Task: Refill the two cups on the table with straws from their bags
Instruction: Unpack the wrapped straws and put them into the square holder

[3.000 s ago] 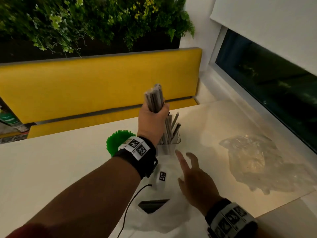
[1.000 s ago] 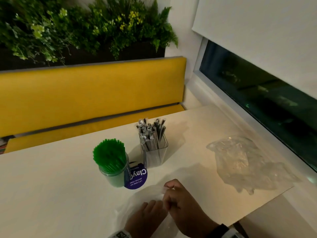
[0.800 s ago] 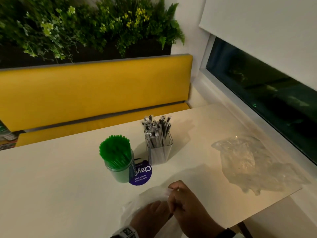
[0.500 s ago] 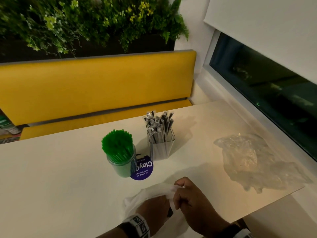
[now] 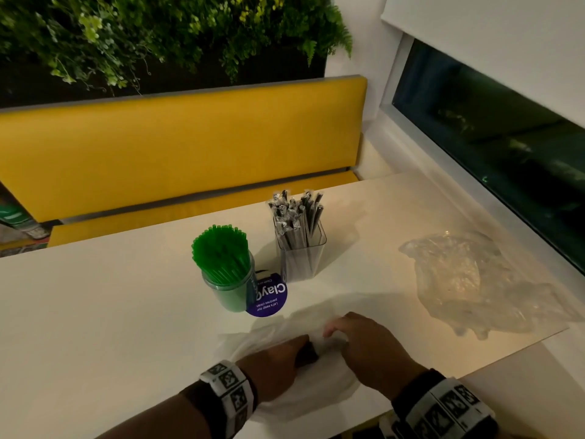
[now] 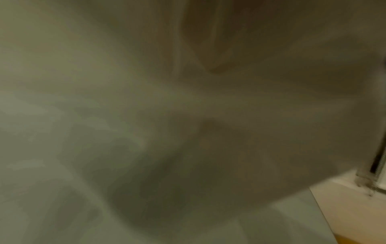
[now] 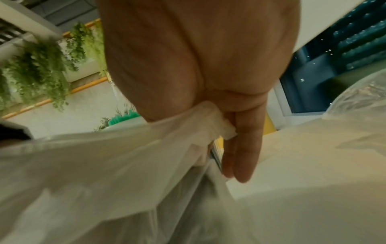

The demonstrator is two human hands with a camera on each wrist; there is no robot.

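A round cup packed with green straws (image 5: 223, 261) stands mid-table. Right of it a clear square cup (image 5: 302, 258) holds wrapped grey straws (image 5: 294, 213). Near the table's front edge lies a limp white plastic bag (image 5: 285, 394), and both hands are on it. My left hand (image 5: 294, 350) lies curled into its folds with a dark patch of the bag at the fingertips; the left wrist view shows only blurred white film. My right hand (image 5: 335, 331) pinches a folded edge of the bag (image 7: 217, 122) between thumb and fingers (image 7: 242, 148).
A crumpled clear plastic bag (image 5: 468, 280) lies at the right by the window. A round purple label (image 5: 267, 299) leans beside the green cup. A yellow bench (image 5: 177, 147) and hanging plants are behind the table. The table's front edge runs just under my wrists.
Three seconds ago my left hand held a bundle of wrapped straws over the square cup. Since then both hands have come down to the white bag and keep gathering it.
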